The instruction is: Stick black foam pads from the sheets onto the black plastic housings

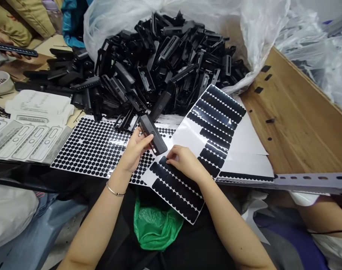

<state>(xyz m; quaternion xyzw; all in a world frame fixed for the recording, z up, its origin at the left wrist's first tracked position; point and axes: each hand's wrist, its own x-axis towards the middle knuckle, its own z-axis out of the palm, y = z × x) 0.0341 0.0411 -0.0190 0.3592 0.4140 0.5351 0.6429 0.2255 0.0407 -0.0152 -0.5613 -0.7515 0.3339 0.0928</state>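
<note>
My left hand (pixel 135 150) grips a long black plastic casing (pixel 153 135), tilted over the sheets, with the thumb on its face near a round mark. My right hand (pixel 183 159) is closed in a pinch at a black oblong sticker (pixel 165 165) on a white backing sheet (pixel 185 140). That sheet carries rows of black oblong stickers and lies slanted across the table edge, partly under my right hand. Below my left hand lies a sheet of round black stickers (pixel 95 146). How far the pinched sticker has come off its backing is hidden by my fingers.
A large heap of black casings (pixel 165 56) spills from a clear plastic bag (pixel 255 41). Printed boxes (pixel 30 138) stand at left. A wooden board (pixel 300 123) with black scraps is at right. A green bag (pixel 156 228) hangs below. Another person's hand (pixel 5 41) holds a casing.
</note>
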